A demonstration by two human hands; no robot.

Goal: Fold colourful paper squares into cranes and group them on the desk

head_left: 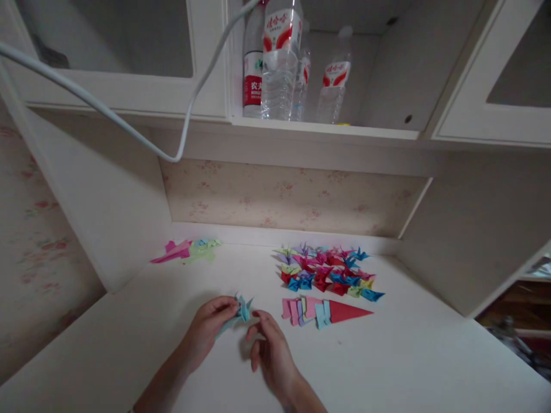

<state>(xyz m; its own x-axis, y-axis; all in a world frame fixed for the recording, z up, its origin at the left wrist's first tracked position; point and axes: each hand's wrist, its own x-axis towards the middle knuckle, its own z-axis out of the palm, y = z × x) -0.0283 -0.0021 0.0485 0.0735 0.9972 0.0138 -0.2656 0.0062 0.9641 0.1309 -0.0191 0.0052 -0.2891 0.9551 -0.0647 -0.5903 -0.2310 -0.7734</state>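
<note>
The left hand (209,324) grips a light-blue folded paper (244,310) between thumb and forefinger; the right hand (273,353) is loosely curled with the fingers parted and no visible load. The paper lies at the far right of the left hand's fingertips and just beyond the right hand's fingertips, to their left. The left hand is nearer, being in contact; contact by the right forefinger cannot be determined. The pale-blue form runs obliquely from near left to far right, its narrow points directed toward the far side, one leaning right. Whether its near-left strip belongs to the same piece cannot be told. To the right on the counter (387,367), overlapping folded pieces (297,311) adjoin a red paper piece (349,311), long axis left to right, tip pointing right. Beyond these lie grouped multicoloured paper figures (322,272).
</note>
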